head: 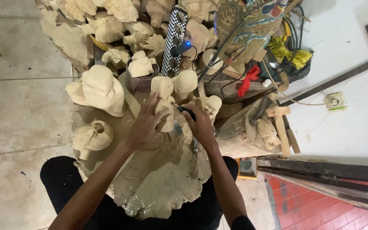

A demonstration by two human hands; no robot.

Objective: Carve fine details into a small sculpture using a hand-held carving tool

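My left hand (146, 123) grips a pale unpainted wooden carving (164, 96) that stands upright on a dusty wooden work block (162, 183). Its fingers wrap the carving's left side. My right hand (201, 123) holds a small dark rotary carving tool (184, 111) whose tip touches the carving's right side. A dark cable (224, 47) appears to run from the tool up toward the back. My legs in black cloth frame the block below.
Several pale carved figures (101, 89) crowd the block's left and far side. A checkered power strip (173, 40) with a blue light lies behind. A painted carving (245, 25), a wooden mallet (280, 127), yellow cloth (288, 53) and a wall socket (335, 101) are at right.
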